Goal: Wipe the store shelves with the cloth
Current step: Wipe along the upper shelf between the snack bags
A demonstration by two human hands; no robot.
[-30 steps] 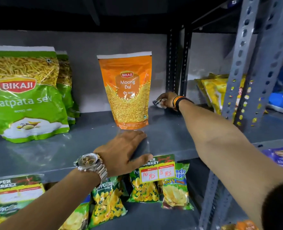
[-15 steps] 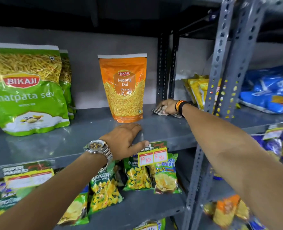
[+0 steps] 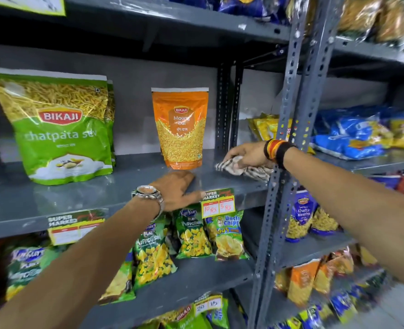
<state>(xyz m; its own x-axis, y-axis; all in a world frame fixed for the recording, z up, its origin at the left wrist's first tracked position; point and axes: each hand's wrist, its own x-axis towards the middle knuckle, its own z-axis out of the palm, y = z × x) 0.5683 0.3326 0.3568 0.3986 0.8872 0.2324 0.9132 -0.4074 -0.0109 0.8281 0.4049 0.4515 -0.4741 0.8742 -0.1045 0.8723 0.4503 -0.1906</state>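
1. Cloth point(image 3: 243, 168) lies on the grey shelf point(image 3: 129, 184), right corner, under the right hand point(image 3: 246, 154); its fingers press and clutch it.
2. Left hand point(image 3: 176, 192) rests flat, fingers open; wipe around the orange pouch point(image 3: 180, 129).

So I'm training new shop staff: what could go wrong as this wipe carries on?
The right hand works the cloth close beside the upright Moong Dal pouch; a leftward sweep could topple it. The left hand rests at the shelf edge by the price tag, which it might knock loose.
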